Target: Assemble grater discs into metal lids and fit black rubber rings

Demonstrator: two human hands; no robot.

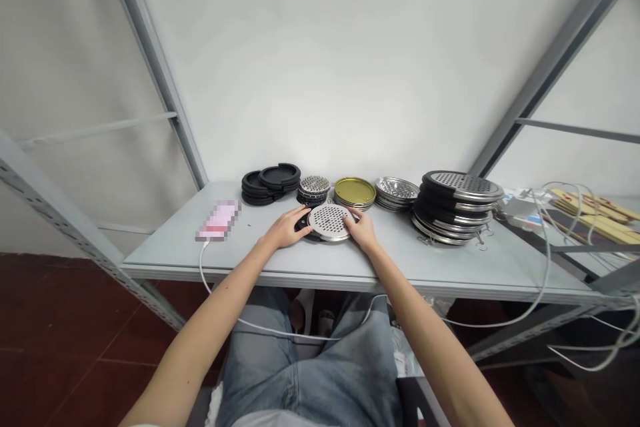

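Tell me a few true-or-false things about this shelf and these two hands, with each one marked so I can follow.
1. The right hand touches the perforated metal disc. True.
2. The tall stack stands to the left of both hands. False: it stands to the right.
3. A white cable runs from the phone. True.
4. The left hand touches the phone. False: it is at the disc's left side.
5. The smooth round dish behind the disc is yellow-green. True.

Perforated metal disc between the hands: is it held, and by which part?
The perforated metal disc is held by opposite edges: left hand at its black left side, right hand at its right rim, thumb on top.
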